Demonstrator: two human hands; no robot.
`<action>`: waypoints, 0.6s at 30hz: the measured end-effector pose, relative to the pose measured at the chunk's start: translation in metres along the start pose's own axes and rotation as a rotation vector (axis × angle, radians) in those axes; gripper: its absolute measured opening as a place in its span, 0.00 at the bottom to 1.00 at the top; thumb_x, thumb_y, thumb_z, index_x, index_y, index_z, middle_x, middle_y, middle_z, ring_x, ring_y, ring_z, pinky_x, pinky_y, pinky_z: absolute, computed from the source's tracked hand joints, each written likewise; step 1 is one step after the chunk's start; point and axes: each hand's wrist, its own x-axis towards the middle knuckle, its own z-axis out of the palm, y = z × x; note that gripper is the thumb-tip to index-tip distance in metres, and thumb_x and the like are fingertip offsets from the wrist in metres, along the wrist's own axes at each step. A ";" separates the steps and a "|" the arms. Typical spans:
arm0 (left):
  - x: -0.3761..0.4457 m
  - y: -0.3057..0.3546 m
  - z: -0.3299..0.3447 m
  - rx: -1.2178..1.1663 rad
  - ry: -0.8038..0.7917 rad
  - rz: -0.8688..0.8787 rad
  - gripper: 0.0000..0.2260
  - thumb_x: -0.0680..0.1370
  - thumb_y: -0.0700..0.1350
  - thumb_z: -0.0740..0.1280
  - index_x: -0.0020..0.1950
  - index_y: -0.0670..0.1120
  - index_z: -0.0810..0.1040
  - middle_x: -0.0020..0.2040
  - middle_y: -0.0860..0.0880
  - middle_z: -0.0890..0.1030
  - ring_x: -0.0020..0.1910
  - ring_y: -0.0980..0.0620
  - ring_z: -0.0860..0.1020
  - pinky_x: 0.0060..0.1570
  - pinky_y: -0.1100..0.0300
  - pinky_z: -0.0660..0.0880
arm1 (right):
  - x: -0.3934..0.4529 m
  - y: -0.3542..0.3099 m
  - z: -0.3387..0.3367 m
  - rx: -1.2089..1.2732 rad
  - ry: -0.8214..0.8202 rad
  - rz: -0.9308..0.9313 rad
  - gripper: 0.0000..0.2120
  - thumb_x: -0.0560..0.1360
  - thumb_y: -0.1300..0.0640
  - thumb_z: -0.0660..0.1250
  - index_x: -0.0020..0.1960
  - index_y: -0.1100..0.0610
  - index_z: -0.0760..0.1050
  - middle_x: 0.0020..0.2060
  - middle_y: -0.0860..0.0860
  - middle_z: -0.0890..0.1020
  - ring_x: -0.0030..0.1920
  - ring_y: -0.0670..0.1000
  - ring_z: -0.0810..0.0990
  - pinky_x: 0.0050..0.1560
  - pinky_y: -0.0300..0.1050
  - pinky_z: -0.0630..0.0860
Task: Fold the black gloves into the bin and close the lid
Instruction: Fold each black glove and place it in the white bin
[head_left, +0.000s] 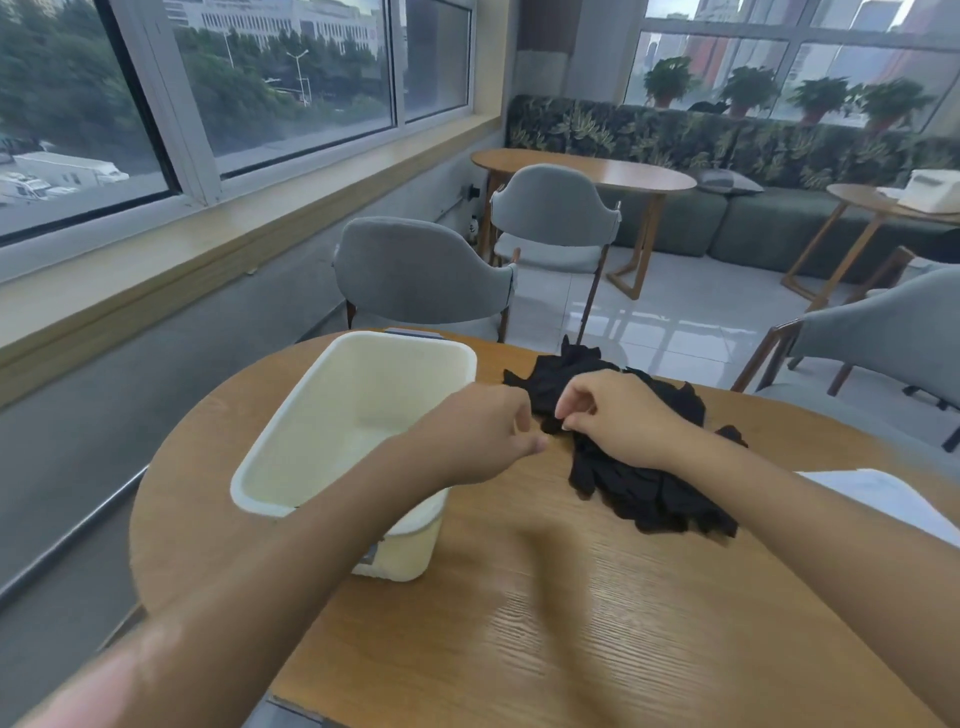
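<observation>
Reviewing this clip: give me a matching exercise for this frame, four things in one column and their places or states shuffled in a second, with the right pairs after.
Things:
1. cream bin
2. black gloves
3. right hand
4. white sheet

Places or states:
A. heaped loose on the wooden table, right of the bin
B. at the table's right edge, partly out of frame
C. open, nothing visible inside, on the table's left side
D. fingers pinching black fabric on top of the pile

Pairs: 1-C, 2-A, 3-D, 4-B
</observation>
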 end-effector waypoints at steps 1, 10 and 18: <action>0.001 0.006 0.009 -0.022 -0.006 0.002 0.14 0.80 0.58 0.67 0.57 0.50 0.78 0.52 0.52 0.81 0.50 0.53 0.79 0.52 0.56 0.78 | -0.004 0.009 0.005 0.006 -0.011 0.014 0.05 0.78 0.57 0.70 0.48 0.47 0.80 0.46 0.41 0.80 0.48 0.41 0.78 0.49 0.38 0.75; -0.003 0.004 0.098 -0.161 -0.094 -0.080 0.17 0.83 0.53 0.64 0.71 0.49 0.71 0.66 0.50 0.74 0.62 0.50 0.75 0.61 0.56 0.73 | -0.014 0.056 0.059 0.046 0.006 0.106 0.08 0.80 0.60 0.66 0.55 0.50 0.79 0.53 0.45 0.79 0.48 0.43 0.78 0.50 0.41 0.78; -0.006 -0.049 0.171 -0.015 0.155 -0.123 0.24 0.87 0.48 0.53 0.82 0.48 0.55 0.83 0.48 0.52 0.82 0.50 0.48 0.79 0.55 0.47 | 0.020 0.050 0.097 -0.166 0.025 0.014 0.17 0.81 0.60 0.61 0.69 0.54 0.73 0.67 0.50 0.74 0.68 0.52 0.72 0.65 0.50 0.73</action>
